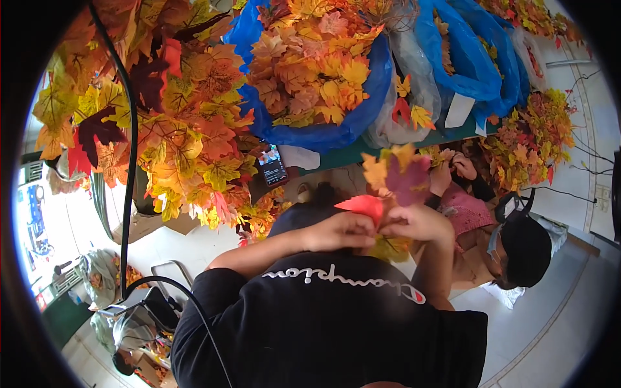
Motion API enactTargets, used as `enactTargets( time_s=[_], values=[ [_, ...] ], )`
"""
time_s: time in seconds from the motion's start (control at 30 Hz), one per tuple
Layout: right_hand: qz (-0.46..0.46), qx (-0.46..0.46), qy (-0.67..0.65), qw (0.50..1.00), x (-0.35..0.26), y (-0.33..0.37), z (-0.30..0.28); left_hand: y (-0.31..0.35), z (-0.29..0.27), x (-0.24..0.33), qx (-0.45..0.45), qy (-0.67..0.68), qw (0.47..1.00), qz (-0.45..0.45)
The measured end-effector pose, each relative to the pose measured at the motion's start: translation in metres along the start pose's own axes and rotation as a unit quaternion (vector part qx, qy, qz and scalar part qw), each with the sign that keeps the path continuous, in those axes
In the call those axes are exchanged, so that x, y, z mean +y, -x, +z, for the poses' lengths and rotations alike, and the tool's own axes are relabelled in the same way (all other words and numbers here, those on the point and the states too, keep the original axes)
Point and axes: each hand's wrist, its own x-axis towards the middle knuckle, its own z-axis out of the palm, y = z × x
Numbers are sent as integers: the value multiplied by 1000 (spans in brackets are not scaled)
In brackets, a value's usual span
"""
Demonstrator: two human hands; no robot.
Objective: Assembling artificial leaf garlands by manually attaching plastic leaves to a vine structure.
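In front of my chest, both hands are at a small spray of artificial maple leaves (409,180), orange and purple at the top, with a yellow-green leaf (390,248) hanging below. My left hand (341,231) has its fingers curled in, pinching at a red leaf (363,206) that sticks up above them. Close beside it, my right hand (419,224) closes its fingers around the spray's stem area. The stem itself is hidden by the fingers, and the spray is somewhat blurred.
Blue plastic bags (310,137) full of leaves line the green table (352,155). A phone (272,165) stands at its edge. Bunched leaf garlands (194,129) hang at the left, near a black cable (131,161). A co-worker in a black cap (525,251) works close on my right.
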Motion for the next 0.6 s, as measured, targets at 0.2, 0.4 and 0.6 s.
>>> enactTargets(
  time_s=[0.2, 0.4, 0.6],
  values=[
    [-101, 149, -68, 981, 17, -83, -4, 55, -14, -32, 362, 413, 831, -89],
    [-162, 438, 87, 880, -3, -238, -85, 133, -5, -76, 513, 610, 599, 71],
    [-242, 467, 85, 846, -32, -360, -133, 199, 88, -128, 611, 629, 345, 335]
  ],
)
